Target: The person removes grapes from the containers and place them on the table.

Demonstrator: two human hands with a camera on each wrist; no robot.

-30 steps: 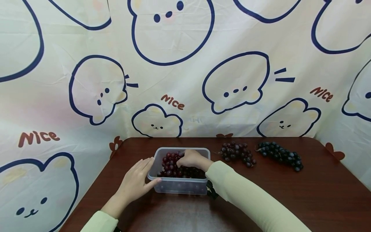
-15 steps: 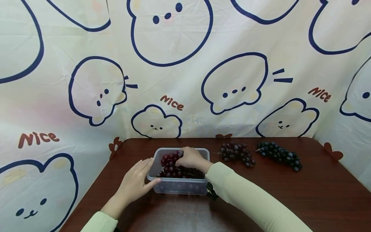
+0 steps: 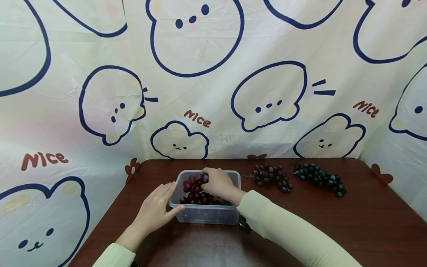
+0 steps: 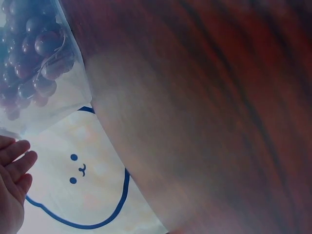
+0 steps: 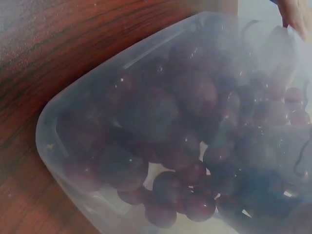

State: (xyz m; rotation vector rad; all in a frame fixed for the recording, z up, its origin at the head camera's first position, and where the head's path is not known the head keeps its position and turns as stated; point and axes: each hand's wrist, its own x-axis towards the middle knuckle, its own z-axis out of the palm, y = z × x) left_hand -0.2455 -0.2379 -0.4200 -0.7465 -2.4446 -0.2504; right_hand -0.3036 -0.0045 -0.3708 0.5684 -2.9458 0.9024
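Note:
A clear plastic container point(image 3: 207, 215) sits on the table with red grapes point(image 3: 193, 190) inside. My right hand point(image 3: 220, 183) reaches in over its right side and grips a bunch of these grapes; its fingertips are partly hidden by the fruit. At the container's left side, my left hand point(image 3: 156, 209) rests with straight fingers along the wall and the thumb at the front rim. In the left wrist view, the fingers point(image 4: 22, 163) lie beside the see-through wall. The right wrist view looks through the hazy plastic at dark red grapes point(image 5: 161, 112).
To the right of the container, a dark red grape bunch point(image 3: 271, 176) lies near the table's back edge. Farther right is a blackish bunch point(image 3: 321, 178). A cloth with cartoon bears point(image 3: 180, 141) hangs behind the brown wooden table point(image 3: 300, 211).
My right hand has shifted slightly left and up inside the container, and the gripped red grapes have moved left with it. The left hand has stayed in place.

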